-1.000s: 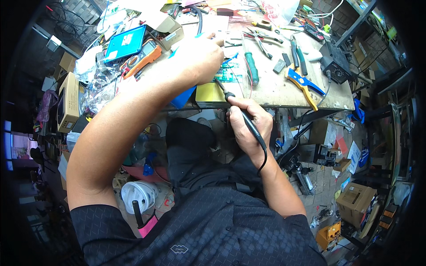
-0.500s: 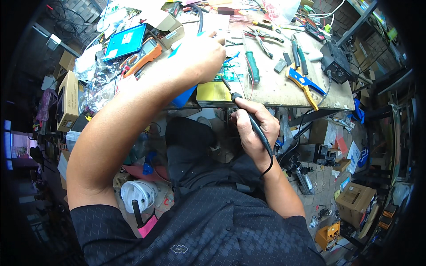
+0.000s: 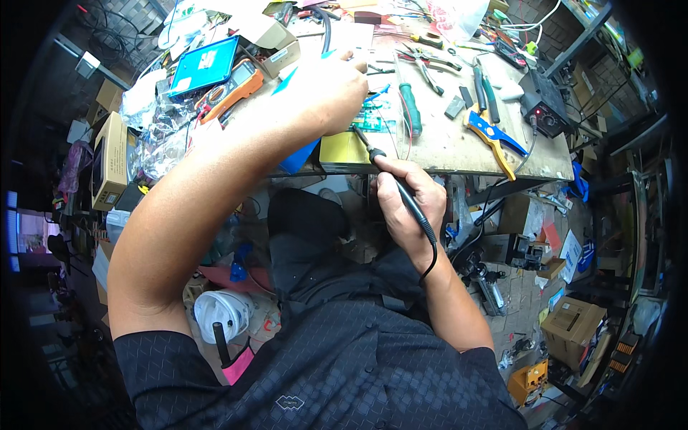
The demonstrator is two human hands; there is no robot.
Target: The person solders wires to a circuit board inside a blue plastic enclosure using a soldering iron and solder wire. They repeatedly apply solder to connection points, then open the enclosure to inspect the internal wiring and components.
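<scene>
My right hand (image 3: pixel 413 204) is closed around a soldering iron (image 3: pixel 412 198) with a black handle and cord. The iron's tip points up and left, at the near edge of a green circuit board (image 3: pixel 376 118); I cannot tell whether it touches. My left hand (image 3: pixel 337 93) is curled over the left side of the board, and its fingertips and anything between them are hidden. Thin wires run off the board's right side. Below it lies a flat yellow piece (image 3: pixel 346 149) at the bench edge. Next to the board is a green-handled screwdriver (image 3: pixel 410 107).
Blue-and-yellow wire strippers (image 3: pixel 493 137) and pliers (image 3: pixel 426 68) lie on the right of the bench. A black control box (image 3: pixel 546 104) with a red light stands beyond. Left of my arm are an orange multimeter (image 3: pixel 231 89) and a blue tray (image 3: pixel 204 66).
My right hand has shifted slightly left with the soldering iron, bringing its tip closer to my left hand. The left hand stays nearly still. A red light now shows on the control box.
</scene>
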